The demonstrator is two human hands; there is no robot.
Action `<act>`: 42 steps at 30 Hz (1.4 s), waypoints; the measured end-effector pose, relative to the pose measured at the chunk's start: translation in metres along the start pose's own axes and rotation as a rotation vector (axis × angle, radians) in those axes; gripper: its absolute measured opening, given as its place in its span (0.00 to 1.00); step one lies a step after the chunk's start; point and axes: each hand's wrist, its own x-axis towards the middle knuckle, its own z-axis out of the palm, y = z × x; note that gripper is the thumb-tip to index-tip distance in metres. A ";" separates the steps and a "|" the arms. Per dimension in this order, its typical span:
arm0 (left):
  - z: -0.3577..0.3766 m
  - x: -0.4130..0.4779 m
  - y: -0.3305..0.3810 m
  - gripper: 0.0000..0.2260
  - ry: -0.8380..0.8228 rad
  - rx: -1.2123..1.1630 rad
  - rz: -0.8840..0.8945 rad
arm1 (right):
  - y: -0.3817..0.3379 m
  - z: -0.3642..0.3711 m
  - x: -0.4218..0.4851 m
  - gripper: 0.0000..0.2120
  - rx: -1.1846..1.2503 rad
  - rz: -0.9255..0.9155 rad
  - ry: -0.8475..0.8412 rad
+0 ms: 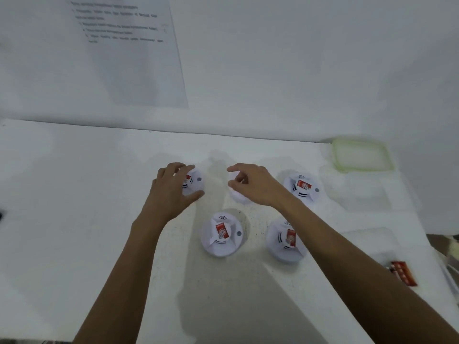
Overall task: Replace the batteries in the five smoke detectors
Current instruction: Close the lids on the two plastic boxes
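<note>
Several round white smoke detectors with red labels lie on the white table (74,194). My left hand (173,189) hovers over the far-left detector (196,182), fingers spread and curved around it. My right hand (255,184) curls over the far-middle detector (238,194), which is mostly hidden; whether it grips it is unclear. A third detector (303,187) sits at the far right. Two nearer ones lie in front: the near-left detector (222,234) and the near-right detector (285,240), partly covered by my right forearm.
A clear container with a green rim (360,155) stands at the back right by the wall. A red battery pack (403,273) lies near the table's right edge. A printed sheet (119,45) hangs on the wall at the upper left.
</note>
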 end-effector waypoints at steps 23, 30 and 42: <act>0.133 0.108 0.308 0.22 -0.100 -0.037 0.045 | 0.219 -0.235 -0.048 0.19 -0.382 0.099 0.235; 0.177 0.133 0.344 0.21 -0.091 0.036 -0.080 | 0.288 -0.275 -0.042 0.19 -0.399 0.279 0.261; 0.198 0.147 0.350 0.18 0.038 0.029 -0.195 | 0.321 -0.283 -0.043 0.18 -0.298 0.240 0.370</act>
